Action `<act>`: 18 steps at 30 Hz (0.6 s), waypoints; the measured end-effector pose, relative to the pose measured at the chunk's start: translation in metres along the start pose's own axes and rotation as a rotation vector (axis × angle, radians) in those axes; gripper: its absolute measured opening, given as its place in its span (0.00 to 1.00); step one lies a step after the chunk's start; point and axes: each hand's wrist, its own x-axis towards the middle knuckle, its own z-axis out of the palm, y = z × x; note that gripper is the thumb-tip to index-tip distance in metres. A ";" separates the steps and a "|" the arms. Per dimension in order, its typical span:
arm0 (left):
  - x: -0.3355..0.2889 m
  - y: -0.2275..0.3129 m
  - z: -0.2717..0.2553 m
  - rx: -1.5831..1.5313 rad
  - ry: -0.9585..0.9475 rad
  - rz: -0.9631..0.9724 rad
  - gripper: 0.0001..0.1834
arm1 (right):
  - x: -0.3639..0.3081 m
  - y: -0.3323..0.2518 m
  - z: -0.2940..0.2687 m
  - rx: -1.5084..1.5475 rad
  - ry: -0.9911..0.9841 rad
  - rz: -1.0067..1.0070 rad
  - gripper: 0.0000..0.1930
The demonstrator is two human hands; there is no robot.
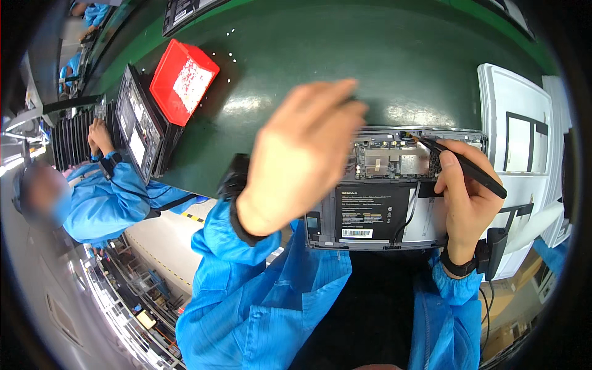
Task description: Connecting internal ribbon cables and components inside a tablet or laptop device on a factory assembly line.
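An opened laptop base point(321, 237) lies in front of me, its insides facing up. A black battery point(370, 209) with a printed label fills its near part, and a circuit board point(385, 154) runs along the far part. My right hand point(472, 197) grips black tweezers point(483, 177), whose tip reaches the far edge of the board near a small yellow-and-black piece. Raised over the base's left side is my left hand point(302, 154), blurred, its fingers stretched out toward the far right. Nothing can be made out in it. It hides the board's left end.
A red bin point(161, 83) of small white pieces rests by stacked laptop parts point(139, 123) on the green table point(277, 49). Small white bits lie beside the bin. White trays point(521, 111) stand at the right. A co-worker in blue point(111, 200) works at the left.
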 end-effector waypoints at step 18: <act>0.009 0.016 0.034 -0.207 -0.035 0.094 0.11 | 0.002 -0.001 0.003 0.021 0.006 0.028 0.10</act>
